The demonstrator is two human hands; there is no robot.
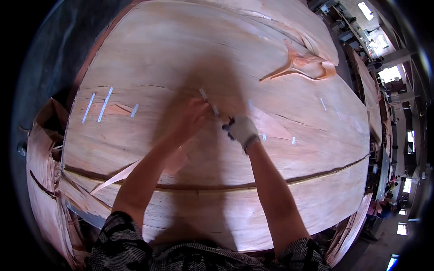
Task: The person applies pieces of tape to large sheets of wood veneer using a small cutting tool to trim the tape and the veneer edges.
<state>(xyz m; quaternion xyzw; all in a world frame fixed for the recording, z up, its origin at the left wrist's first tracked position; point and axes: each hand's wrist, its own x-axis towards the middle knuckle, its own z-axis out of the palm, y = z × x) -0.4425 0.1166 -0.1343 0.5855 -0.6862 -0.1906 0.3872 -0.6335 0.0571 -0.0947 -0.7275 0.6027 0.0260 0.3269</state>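
Note:
A large pale wood veneer sheet [149,49] lies spread beneath both hands. My bare left hand [195,112] is low over its middle, beside two short white tape strips, an upper strip [203,94] and a lower strip [215,109]. Shadow and blur hide how its fingers are set. Just to the right, my right hand [243,129] wears a pale glove with dark fingertips. Its fingers are curled together; whatever they may hold is too small to make out. A pinkish veneer patch [271,123], with tape pieces along its edges, lies beyond the glove.
A thin bamboo-like stick [199,191] crosses the sheet between me and my hands. Torn veneer scraps [307,67] lie curled at the far right. More tape strips [105,105] cover a split at left. Bent veneer [43,176] hangs past the left edge.

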